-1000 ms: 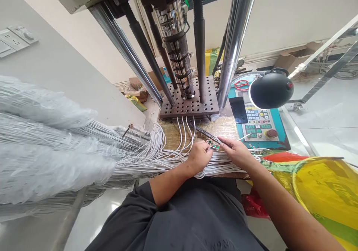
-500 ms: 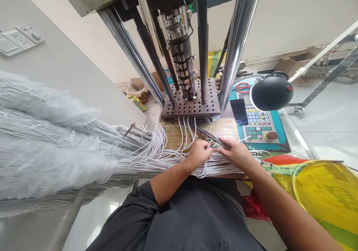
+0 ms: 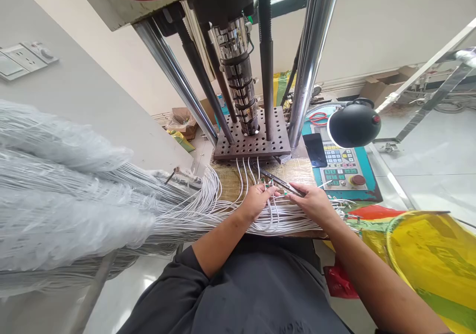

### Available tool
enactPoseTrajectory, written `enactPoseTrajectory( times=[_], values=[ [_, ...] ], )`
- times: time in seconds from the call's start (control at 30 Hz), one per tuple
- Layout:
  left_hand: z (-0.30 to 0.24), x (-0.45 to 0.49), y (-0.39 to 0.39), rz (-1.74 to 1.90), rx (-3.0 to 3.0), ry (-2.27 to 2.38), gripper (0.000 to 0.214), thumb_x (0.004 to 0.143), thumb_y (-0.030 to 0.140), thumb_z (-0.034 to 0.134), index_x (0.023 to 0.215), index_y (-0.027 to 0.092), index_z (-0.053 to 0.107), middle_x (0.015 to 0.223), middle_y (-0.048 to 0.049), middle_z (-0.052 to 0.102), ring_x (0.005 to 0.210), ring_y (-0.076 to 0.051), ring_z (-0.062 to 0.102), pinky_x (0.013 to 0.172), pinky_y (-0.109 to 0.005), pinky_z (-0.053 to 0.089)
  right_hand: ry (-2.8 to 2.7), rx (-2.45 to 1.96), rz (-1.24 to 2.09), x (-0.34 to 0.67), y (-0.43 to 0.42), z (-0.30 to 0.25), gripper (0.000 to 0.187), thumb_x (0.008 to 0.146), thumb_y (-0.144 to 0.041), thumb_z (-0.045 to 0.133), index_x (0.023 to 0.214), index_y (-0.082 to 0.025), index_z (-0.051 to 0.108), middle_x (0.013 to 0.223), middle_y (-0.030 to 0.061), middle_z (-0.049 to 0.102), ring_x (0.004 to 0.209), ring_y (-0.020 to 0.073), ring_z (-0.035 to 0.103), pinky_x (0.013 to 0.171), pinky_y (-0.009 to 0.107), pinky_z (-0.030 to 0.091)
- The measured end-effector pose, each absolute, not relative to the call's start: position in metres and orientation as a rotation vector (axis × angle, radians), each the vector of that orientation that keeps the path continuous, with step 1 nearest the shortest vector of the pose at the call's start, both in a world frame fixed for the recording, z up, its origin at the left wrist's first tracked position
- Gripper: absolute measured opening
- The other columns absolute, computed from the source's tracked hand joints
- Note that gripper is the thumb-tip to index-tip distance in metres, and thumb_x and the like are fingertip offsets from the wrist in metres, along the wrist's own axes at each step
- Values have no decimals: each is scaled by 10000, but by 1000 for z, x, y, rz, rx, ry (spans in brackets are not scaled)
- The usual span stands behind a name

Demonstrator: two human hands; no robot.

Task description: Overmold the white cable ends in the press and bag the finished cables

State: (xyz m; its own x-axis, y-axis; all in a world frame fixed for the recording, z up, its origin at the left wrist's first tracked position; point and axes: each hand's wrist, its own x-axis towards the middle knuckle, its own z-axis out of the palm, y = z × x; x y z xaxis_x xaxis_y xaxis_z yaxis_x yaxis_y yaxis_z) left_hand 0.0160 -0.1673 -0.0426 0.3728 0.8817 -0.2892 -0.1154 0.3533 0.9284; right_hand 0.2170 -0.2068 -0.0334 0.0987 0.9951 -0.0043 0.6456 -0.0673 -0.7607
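Several cables [image 3: 274,212] pinched in the left hand [image 3: 256,201] seem best fanned apart, the right hand [image 3: 312,202] gripping a dark rod [image 3: 279,179].

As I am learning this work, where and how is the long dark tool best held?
Likely the near end of the dark tool, from the right: its slim length slants that way, its far end toward the perforated plate; the right hand grips there.
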Motion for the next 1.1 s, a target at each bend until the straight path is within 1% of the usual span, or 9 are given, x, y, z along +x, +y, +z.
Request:
enactPoseTrajectory(
  times=[0.17,0.23,0.33,0.4,0.5,0.63,0.8,0.93,1.1],
  values=[
    [-29,14,-170,838,858,836,425,708,507,828,675,119,657,872,-94,707,862,-175,662,912,-339,496,-1594,-1779,788,217,-206,-33,469,795,-405,723,1231,-231,735,1220,51,733,1187,298,663,1041,382,517],
    [-28,14,-169,847,836,827,404,750,506,796,767,120,678,748,-47,667,751,-145,649,844,-327,513,-1591,-1780,806,217,-206,-33,483,794,-411,724,1238,-221,730,1229,56,729,1194,300,658,1042,380,515],
    [-30,15,-167,848,840,886,409,791,516,754,894,125,691,611,21,580,541,-100,570,651,-282,499,-1589,-1773,820,218,-205,-33,481,796,-411,723,1239,-223,729,1235,55,727,1193,298,658,1042,380,512],
    [-33,15,-166,847,925,978,411,794,525,745,775,122,671,577,20,563,468,-84,520,541,-245,438,-1591,-1769,820,218,-205,-34,471,797,-408,722,1234,-232,731,1229,49,730,1188,297,661,1035,378,516],
    [-35,15,-164,846,1149,1101,474,821,547,702,604,135,617,529,5,557,437,-79,491,478,-223,378,-1586,-1764,820,218,-205,-34,460,796,-406,723,1222,-236,738,1216,47,736,1173,296,671,1021,374,527],
    [-36,11,-161,877,1462,1240,381,843,468,686,625,156,667,526,18,579,456,-92,500,514,-235,407,-1582,-1736,819,219,-204,-35,449,789,-400,731,1211,-248,743,1199,34,742,1150,290,683,1018,375,530],
    [-41,5,-157,971,1877,1296,368,853,327,695,525,172,633,596,-15,638,621,-141,599,627,-263,452,-1589,-1750,821,218,-205,-31,441,790,-388,732,1204,-236,746,1194,35,745,1152,290,682,1010,367,533],
    [-46,1,-154,916,2007,1189,150,858,233,703,732,181,766,730,-39,722,737,-169,658,720,-282,499,-1594,-1755,815,217,-206,-28,440,794,-381,725,1205,-225,747,1192,42,747,1153,288,681,1007,364,537],
    [-49,-4,-150,840,2011,1131,93,860,207,711,846,182,800,808,-46,731,791,-170,667,747,-278,509,-1575,-1765,815,217,-206,-29,439,784,-377,728,1199,-234,749,1183,40,749,1150,287,683,1019,375,534]
  ],
)
